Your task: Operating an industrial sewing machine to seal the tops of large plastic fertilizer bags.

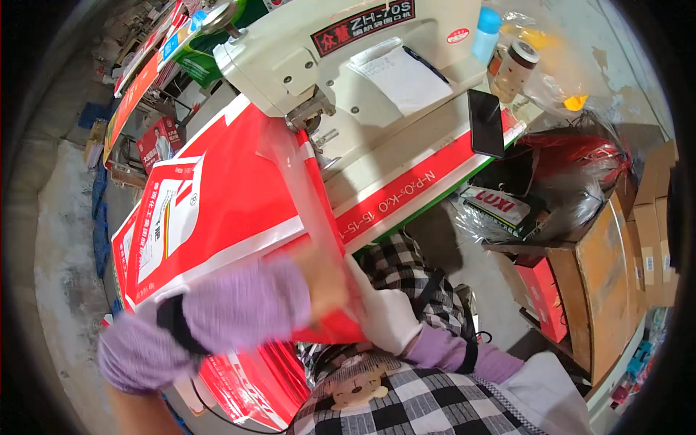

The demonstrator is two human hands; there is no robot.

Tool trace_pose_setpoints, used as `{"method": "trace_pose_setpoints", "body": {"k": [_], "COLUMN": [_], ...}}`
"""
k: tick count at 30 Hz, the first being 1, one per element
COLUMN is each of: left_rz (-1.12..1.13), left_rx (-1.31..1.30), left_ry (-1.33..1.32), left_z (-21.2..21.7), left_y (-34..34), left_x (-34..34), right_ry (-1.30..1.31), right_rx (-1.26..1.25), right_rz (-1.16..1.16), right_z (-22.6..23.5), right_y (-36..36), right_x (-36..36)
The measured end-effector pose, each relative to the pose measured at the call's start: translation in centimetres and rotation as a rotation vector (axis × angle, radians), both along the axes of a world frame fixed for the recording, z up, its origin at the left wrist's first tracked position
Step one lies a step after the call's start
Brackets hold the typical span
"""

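A red and white woven bag (243,181) lies under the head of a large cream sewing machine (348,65). Its edge, with a see-through film strip (308,192), runs from the needle area (312,119) down toward me. My left hand (322,279), bare below a purple sleeve, is smeared by motion over the bag's near edge; its fingers cannot be made out. In a white glove, my right hand (388,312) is closed at the bag's near right corner, its fingertips partly hidden by the film and bag.
Folded red bags (254,384) lie by my lap. On the machine bed are a black phone (486,123), a paper pad (406,80) with a pen, a jar (515,69) and a blue-capped bottle (486,32). A wooden cabinet (602,290) and cartons (652,232) stand at right.
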State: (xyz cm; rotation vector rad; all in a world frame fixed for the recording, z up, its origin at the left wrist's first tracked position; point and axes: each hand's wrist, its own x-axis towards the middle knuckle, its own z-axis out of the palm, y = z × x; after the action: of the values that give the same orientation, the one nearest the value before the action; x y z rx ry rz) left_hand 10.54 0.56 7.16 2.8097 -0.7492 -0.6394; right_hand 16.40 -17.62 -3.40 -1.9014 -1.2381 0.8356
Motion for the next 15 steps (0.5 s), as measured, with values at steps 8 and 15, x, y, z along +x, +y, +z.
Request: {"method": "trace_pose_setpoints", "body": {"k": [8, 15], "left_rz": [0.206, 0.093], "left_rx": [0.435, 0.215], "left_ry": [0.042, -0.006], "left_z": [12.0, -4.6], "left_y": [11.6, -11.1], "left_x": [6.1, 2.7], "right_ry": [-0.397, -0.531], "right_rx": [-0.029, -0.222], "right_rz": [-0.049, -0.065], "right_z": [-3.3, -6.0], "right_y": [11.1, 20.6], "right_x": [7.2, 10.9]}}
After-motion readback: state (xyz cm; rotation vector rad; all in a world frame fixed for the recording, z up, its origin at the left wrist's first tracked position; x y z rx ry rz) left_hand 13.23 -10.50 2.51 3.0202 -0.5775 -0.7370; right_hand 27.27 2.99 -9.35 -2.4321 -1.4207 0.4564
